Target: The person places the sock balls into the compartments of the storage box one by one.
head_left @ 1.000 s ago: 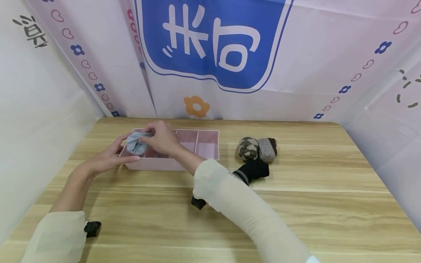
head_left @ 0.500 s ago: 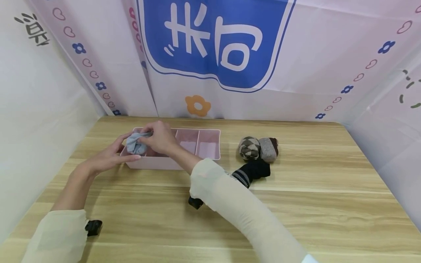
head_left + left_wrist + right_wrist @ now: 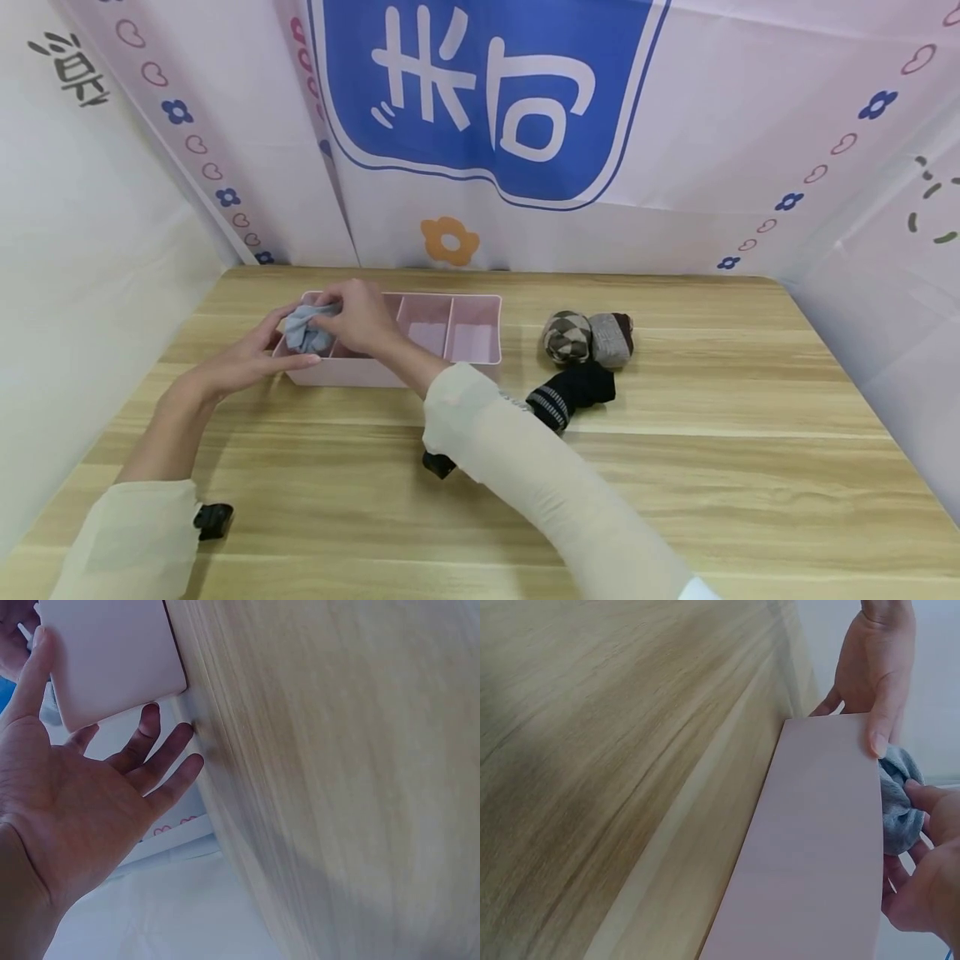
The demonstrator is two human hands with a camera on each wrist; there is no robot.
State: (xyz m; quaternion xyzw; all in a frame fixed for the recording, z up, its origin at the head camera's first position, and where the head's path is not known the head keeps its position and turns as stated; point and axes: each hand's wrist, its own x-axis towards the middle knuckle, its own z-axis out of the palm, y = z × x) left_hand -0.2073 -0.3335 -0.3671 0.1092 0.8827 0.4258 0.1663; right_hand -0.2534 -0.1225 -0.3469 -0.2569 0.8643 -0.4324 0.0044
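Observation:
In the head view, my right hand pinches a light blue bundled sock at the left end compartment of a pink divided box. The sock sits partly down between the compartment's walls. In the right wrist view, thumb and fingers close on the grey-blue cloth just past the box's rim. My left hand lies around the box's left end, thumb on the front rim. From the left wrist view, its other fingers spread loosely, their tips by the end wall.
Right of the box lie a brown checked rolled sock, a grey and brown one and a black sock with a striped band, partly behind the right sleeve. A printed cloth backdrop borders the wooden table.
My right hand and the light blue sock have shifted slightly left and lower into the end compartment. The left hand keeps its place at the box's end.

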